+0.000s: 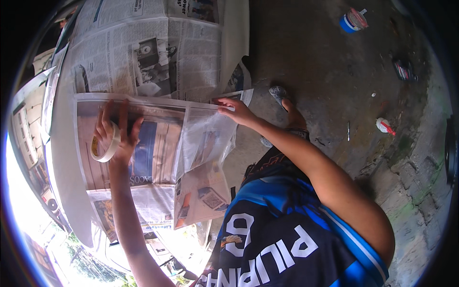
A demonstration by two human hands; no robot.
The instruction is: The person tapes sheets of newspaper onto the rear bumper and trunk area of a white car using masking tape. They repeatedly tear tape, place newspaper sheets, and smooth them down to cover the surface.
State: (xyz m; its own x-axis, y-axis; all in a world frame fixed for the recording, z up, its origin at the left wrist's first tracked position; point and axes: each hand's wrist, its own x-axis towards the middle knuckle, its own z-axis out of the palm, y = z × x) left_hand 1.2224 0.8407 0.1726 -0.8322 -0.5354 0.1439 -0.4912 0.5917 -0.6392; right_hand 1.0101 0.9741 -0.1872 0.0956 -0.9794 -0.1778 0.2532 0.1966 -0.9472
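A newspaper sheet (160, 143) with a large colour picture lies over a broad curved surface, its upper edge overlapping another newspaper sheet (196, 52). My left hand (119, 131) rests on the nearer sheet by that edge, fingers spread. A cream roll of masking tape (114, 148) hangs at the outer side of this hand, seemingly hooked on its fingers. At the right end of the same edge, my right hand (236, 112) has its thumb and fingers closed about the paper. A small pale strip shows there; I cannot tell whether it is tape.
The covered pale body panel (62, 167) curves down at the left. On the concrete floor (320, 62) to the right are a blue tub (353, 21), a dark packet (405, 70), a white and red container (384, 126) and a thin pale stick (348, 130). A rough block wall (420, 191) stands lower right.
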